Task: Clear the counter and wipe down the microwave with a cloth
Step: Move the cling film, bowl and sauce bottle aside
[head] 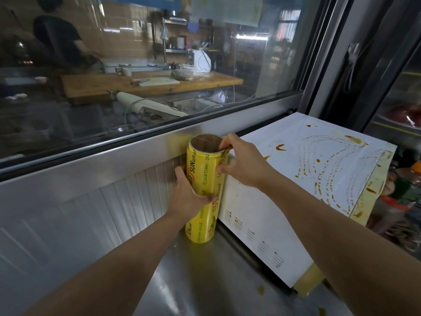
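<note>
We see a yellow cling-film roll (204,190) standing nearly upright on the steel worktop (205,281), its open cardboard core facing up. It sits in the corner where the ribbed metal back panel (102,201) meets the left side wall of the microwave (296,179); roll and microwave touch or nearly touch, we cannot tell which. Our left hand (189,195) wraps the roll's middle from the left, fingers curled behind it, thumb across the front. Our right hand (241,160) pinches the upper rim, one finger hooked over the core's edge, thumb pressed to the yellow side just below.

The microwave's white top carries brown sauce streaks and dotted trails; its side shows vent slots with rusty marks. Its rear edge runs close under the steel sill of a glass window (148,65).

Open steel lies in front of the roll, between our forearms, with a small yellow spill (260,290) near the microwave's front corner. To the right of the microwave, bottles (407,185) crowd close.
</note>
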Demonstrator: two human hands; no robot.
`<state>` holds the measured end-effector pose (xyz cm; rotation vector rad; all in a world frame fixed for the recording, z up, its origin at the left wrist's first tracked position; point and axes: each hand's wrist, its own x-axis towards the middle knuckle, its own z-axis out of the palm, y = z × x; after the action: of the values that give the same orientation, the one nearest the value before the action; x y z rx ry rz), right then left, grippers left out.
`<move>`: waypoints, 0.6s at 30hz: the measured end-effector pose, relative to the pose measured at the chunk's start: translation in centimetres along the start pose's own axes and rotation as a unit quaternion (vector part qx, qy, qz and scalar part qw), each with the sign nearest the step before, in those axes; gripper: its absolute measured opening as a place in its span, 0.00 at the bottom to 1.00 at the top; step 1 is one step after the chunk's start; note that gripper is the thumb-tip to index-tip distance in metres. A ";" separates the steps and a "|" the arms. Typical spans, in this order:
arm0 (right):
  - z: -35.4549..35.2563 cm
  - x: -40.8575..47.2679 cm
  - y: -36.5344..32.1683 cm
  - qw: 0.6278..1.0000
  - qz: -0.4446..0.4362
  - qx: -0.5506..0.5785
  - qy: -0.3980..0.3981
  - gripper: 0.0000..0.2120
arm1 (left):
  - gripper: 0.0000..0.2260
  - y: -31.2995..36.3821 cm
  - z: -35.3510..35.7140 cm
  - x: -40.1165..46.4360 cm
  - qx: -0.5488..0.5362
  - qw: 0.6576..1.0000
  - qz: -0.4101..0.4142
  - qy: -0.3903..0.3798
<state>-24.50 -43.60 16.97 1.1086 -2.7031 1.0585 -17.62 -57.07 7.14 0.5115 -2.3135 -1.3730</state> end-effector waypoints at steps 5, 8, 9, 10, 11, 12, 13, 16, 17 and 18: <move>-0.3 -0.8 -0.1 1.000 -0.004 0.023 -0.014 0.37 | 0.36 0.3 -0.4 -0.1 0.009 1.000 -0.009 -0.018; -0.8 -1.6 -0.1 1.000 -0.002 0.018 -0.015 0.42 | 0.39 0.5 -0.7 -0.6 0.029 0.999 -0.018 -0.024; -1.0 -2.0 -0.1 1.000 -0.003 0.018 -0.013 0.43 | 0.42 0.6 -0.9 -0.9 0.036 0.999 -0.021 -0.023; -1.2 -2.5 0.0 1.000 -0.004 0.018 -0.011 0.43 | 0.46 0.7 -1.1 -1.2 0.040 0.999 -0.026 -0.021; -1.4 -3.0 0.0 1.000 -0.003 0.017 -0.009 0.43 | 0.50 0.8 -1.4 -1.7 0.042 0.998 -0.031 -0.020; -1.5 -3.6 0.0 1.000 0.002 0.014 -0.009 0.44 | 0.52 0.8 -1.7 -2.2 0.044 0.998 -0.036 -0.021; -1.7 -4.2 0.0 1.000 0.010 0.011 -0.009 0.44 | 0.54 0.9 -2.0 -2.9 0.049 0.998 -0.039 -0.024; -2.2 -6.4 -0.3 1.000 0.029 0.009 0.001 0.45 | 0.54 1.2 -2.9 -4.9 0.056 0.997 -0.027 -0.036; -2.3 -7.0 -0.4 0.999 0.032 0.005 0.004 0.45 | 0.53 1.4 -3.1 -5.4 0.053 0.998 -0.022 -0.038; -2.5 -7.9 -0.7 0.999 0.037 -0.001 0.008 0.45 | 0.53 1.6 -3.4 -6.1 0.049 0.998 -0.018 -0.041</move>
<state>-18.75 -37.67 17.12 1.0033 -2.7506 1.0705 -10.86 -55.79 9.07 0.5386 -2.4584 -1.3253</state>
